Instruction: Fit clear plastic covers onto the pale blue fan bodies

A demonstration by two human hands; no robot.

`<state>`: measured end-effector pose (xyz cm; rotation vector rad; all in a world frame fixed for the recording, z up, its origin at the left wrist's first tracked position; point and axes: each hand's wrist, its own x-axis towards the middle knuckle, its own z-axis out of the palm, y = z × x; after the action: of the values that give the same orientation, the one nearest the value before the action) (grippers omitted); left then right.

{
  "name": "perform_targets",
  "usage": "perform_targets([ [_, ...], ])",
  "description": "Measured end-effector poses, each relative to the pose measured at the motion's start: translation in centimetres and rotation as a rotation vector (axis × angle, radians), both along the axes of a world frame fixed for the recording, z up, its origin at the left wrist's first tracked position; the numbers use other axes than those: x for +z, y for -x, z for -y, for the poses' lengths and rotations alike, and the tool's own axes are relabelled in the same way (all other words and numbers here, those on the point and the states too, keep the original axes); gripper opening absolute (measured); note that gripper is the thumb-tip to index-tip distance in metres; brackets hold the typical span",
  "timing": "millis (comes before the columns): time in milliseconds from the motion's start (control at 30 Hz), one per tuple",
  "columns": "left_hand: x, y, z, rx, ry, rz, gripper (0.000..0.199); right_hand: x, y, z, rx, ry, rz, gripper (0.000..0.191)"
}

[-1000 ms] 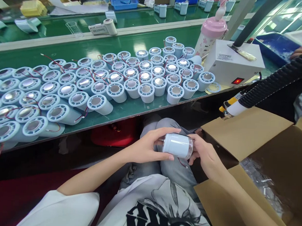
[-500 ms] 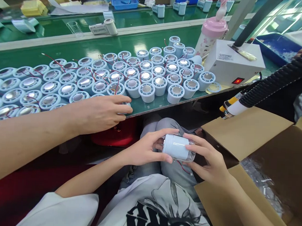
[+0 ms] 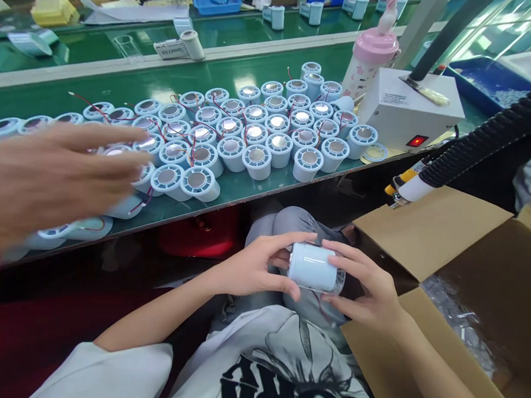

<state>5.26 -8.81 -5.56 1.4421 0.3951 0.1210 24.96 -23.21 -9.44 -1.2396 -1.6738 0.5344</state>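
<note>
The left hand [image 3: 258, 266] and right hand [image 3: 371, 286] face each other, just apart, both gripping, their curved fingers [image 3: 350, 266] opposing the thumbs [image 3: 288, 287]. The left forearm [image 3: 164, 312] and right forearm [image 3: 438, 359] slant outward behind them.

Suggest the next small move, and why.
Probably press the clear sleeve slightly further onto the held cylinder with the right hand while the left hand steadies it: the sleeve's end shows past the cylinder's, and the hands are at opposite ends.
</note>
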Motion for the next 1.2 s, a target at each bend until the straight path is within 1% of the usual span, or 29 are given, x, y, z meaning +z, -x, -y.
perform_targets([
  [67, 0.1, 0.1, 0.1, -0.019, -0.031, -0.024, 0.071, -0.2, 0.2, 0.4, -0.020, -0.035, 0.023, 0.064],
  [100, 0.2, 0.1, 0.2, -0.031, -0.051, -0.038, 0.068, -0.2, 0.3, 0.5, -0.038, -0.025, -0.002, 0.062],
  [133, 0.2, 0.1, 0.2, -0.046, -0.065, -0.055, 0.066, -0.2, 0.5, 0.7, -0.060, 0.011, -0.058, 0.058],
  [233, 0.2, 0.1, 0.2, -0.069, -0.087, -0.106, 0.066, -0.2, 1.0, 1.0, -0.115, 0.228, -0.330, 0.045],
  [300, 0.2, 0.2, 0.2, -0.041, -0.142, -0.118, 0.057, -0.2, 1.2, 1.0, -0.137, 0.318, -0.451, 0.041],
  [367, 0.1, 0.3, 0.1, 0.020, -0.267, -0.087, 0.046, -0.4, 1.4, 1.0, -0.144, 0.277, -0.447, 0.044],
  [433, -0.1, 0.4, 0.1, 0.057, -0.423, -0.005, 0.043, -0.7, 1.4, 1.1, -0.132, 0.149, -0.351, 0.052],
  [500, -0.3, 0.4, 0.1, 0.050, -0.576, 0.104, 0.048, -0.9, 1.4, 1.2, -0.104, 0.026, -0.261, 0.058],
  [567, -0.6, 0.3, 0.2, 0.026, -0.693, 0.194, 0.055, -1.0, 1.4, 1.4, -0.111, -0.039, -0.227, 0.059],
  [600, -0.7, 0.3, 0.3, 0.023, -0.740, 0.225, 0.057, -1.0, 1.3, 1.6, -0.136, -0.060, -0.231, 0.057],
  [667, -0.9, 0.1, 0.4, 0.024, -0.803, 0.257, 0.063, -0.9, 1.3, 1.9, -0.232, -0.069, -0.292, 0.046],
  [733, -1.0, 0.1, 0.4, 0.027, -0.835, 0.271, 0.066, -0.8, 1.3, 2.1, -0.332, -0.049, -0.395, 0.037],
  [800, -1.2, 0.1, 0.5, 0.016, -0.866, 0.277, 0.065, -0.8, 1.3, 2.1, -0.371, 0.000, -0.500, 0.033],
  [867, -1.4, 0.3, 0.6, -0.002, -0.901, 0.283, 0.064, -0.9, 1.4, 2.0, -0.363, 0.049, -0.602, 0.034],
  [933, -1.5, 0.4, 0.6, -0.019, -0.919, 0.270, 0.058, -1.0, 1.5, 1.8, -0.351, 0.111, -0.732, 0.035],
  [1033, -1.6, 0.4, 0.6, -0.047, -0.891, 0.232, 0.046, -1.0, 1.8, 1.6, -0.314, 0.198, -0.918, 0.037],
  [1100, -1.5, 0.4, 0.6, -0.055, -0.868, 0.245, 0.042, -1.0, 2.0, 1.5, -0.283, 0.235, -0.990, 0.038],
  [1200, -1.4, 0.4, 0.9, -0.044, -0.845, 0.273, 0.039, -0.9, 2.2, 1.4, -0.265, 0.258, -1.041, 0.038],
])
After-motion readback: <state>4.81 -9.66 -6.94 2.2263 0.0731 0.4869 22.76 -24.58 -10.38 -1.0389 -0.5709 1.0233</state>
